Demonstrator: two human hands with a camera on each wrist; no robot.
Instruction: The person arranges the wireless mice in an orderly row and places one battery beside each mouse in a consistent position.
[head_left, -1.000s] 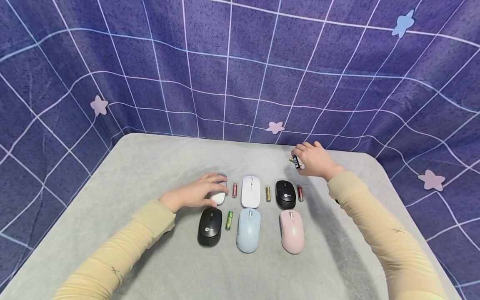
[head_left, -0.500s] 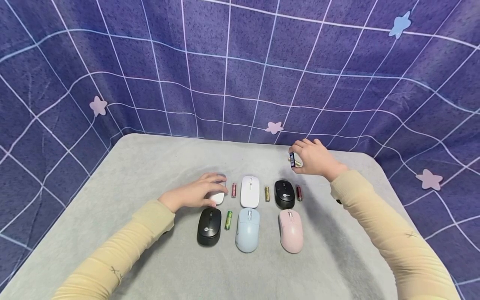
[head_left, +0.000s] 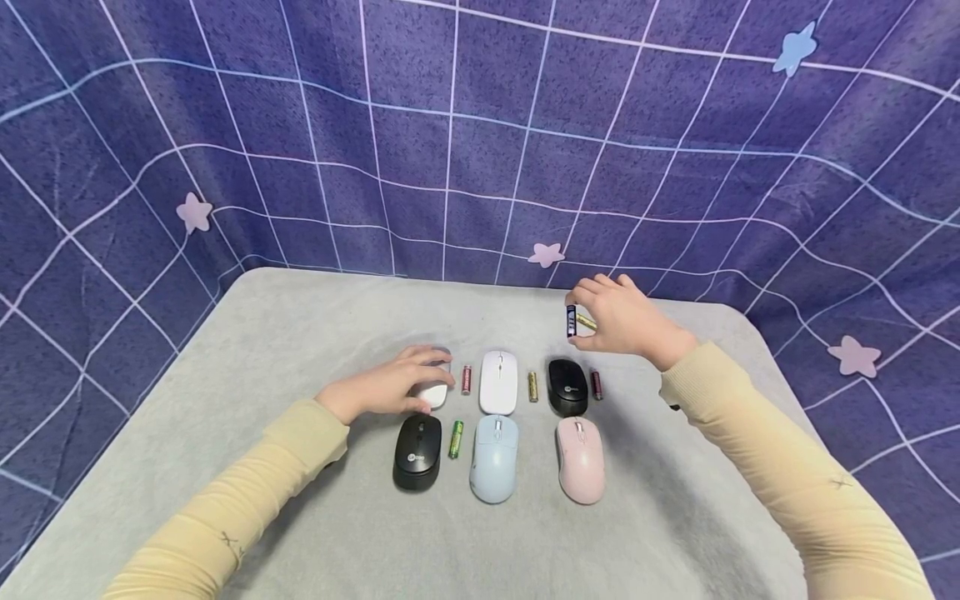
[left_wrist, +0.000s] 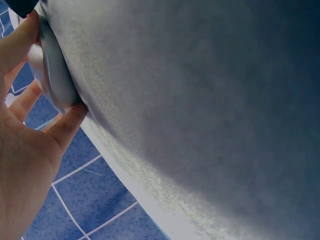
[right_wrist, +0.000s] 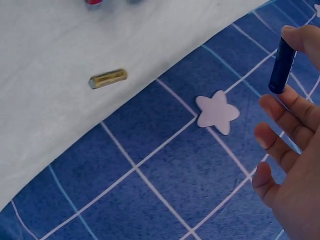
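Between the thumb and a fingertip of my right hand (head_left: 621, 318), a dark blue battery (head_left: 572, 321) is pinched end to end, above the back of the table. Its other fingers are spread in the right wrist view. A gold battery (right_wrist: 108, 78) lies on the cloth apart from that hand, partly behind it in the head view. At the left of the back row, my left hand (head_left: 390, 383) holds a white mouse (head_left: 433, 395) by its edges, covering much of it. In the left wrist view, thumb and fingers touch opposite ends of this mouse (left_wrist: 59, 75).
Beside the left hand are a red battery (head_left: 467, 380), another white mouse (head_left: 498, 382), a second gold battery (head_left: 532, 387), a black mouse (head_left: 567, 387) and a dark red battery (head_left: 596, 385). Nearer lie another black mouse (head_left: 417, 452), green battery (head_left: 456, 439), blue mouse (head_left: 494, 459) and pink mouse (head_left: 581, 460).
My right hand has moved slightly left with the dark blue battery, which has turned more upright in the head view. The gold battery behind it shows more. My left hand stays on the white mouse.
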